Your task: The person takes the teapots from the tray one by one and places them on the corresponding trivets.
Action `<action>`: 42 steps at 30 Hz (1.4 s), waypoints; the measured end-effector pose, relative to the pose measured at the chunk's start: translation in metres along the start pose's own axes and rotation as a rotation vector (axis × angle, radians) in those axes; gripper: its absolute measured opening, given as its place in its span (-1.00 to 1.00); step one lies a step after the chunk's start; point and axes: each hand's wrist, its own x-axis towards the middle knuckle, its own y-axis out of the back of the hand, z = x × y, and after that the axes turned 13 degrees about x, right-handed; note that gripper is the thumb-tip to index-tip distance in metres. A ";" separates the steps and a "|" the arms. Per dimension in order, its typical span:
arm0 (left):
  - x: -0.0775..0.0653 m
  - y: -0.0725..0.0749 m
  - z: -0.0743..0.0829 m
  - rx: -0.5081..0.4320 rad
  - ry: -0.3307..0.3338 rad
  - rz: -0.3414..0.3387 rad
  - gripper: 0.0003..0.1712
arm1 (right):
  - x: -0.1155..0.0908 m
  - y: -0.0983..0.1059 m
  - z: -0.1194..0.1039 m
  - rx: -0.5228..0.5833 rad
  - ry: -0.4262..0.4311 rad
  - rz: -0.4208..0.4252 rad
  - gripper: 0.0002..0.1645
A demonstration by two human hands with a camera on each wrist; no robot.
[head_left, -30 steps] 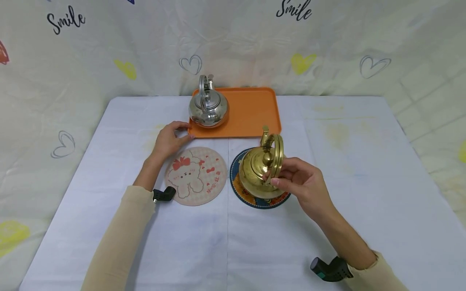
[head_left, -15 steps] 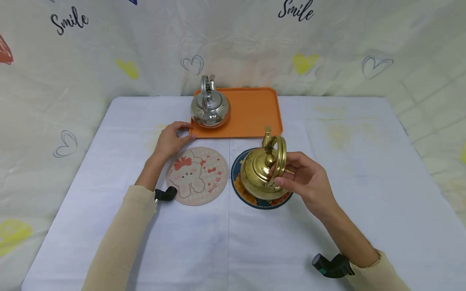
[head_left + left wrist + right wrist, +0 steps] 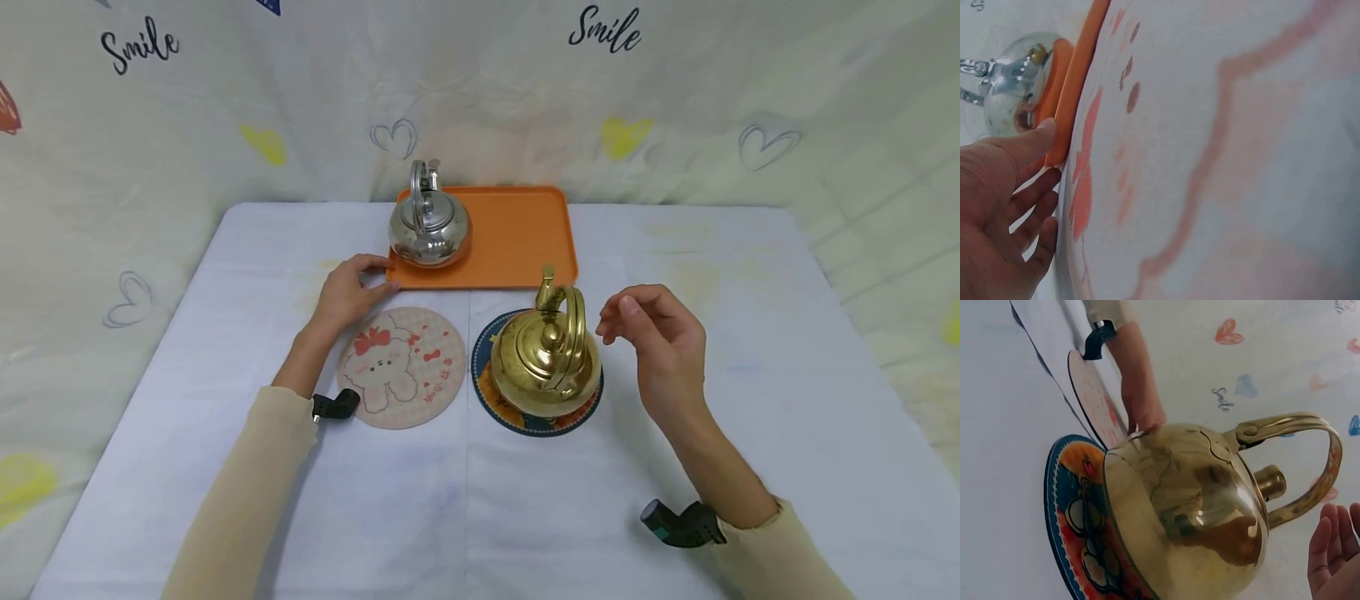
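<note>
A gold kettle (image 3: pixel 546 362) stands upright on a round blue patterned mat (image 3: pixel 483 387), its hoop handle raised and its spout toward the back. To its right, my right hand (image 3: pixel 663 350) is in the air with loosely bent fingers, apart from the handle and holding nothing. The right wrist view also has a gap between the fingers and the gold handle (image 3: pixel 1329 456). My left hand (image 3: pixel 348 292) pinches the front left corner of an orange tray (image 3: pixel 517 237), thumb at the front rim and fingers at the side. On the tray's left part sits a silver kettle (image 3: pixel 429 229).
A round pink mat (image 3: pixel 405 367) with a bunny drawing lies in front of the tray, left of the blue mat. All stand on a table with a white cloth (image 3: pixel 465 517). Behind it hangs a pale printed sheet (image 3: pixel 495 92) with hearts and lettering.
My right hand has let go of the gold kettle's handle and moved up and right from it. The gold kettle stays on its mat. My left hand keeps its place at the tray corner.
</note>
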 end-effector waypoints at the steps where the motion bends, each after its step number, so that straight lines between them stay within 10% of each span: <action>1: -0.001 0.000 -0.001 0.004 0.001 -0.001 -0.45 | 0.002 0.001 0.000 -0.012 -0.005 0.021 -0.85; 42: 0.001 0.000 0.001 0.001 0.005 -0.002 -0.44 | 0.076 0.066 0.038 -0.172 -0.134 0.073 -0.78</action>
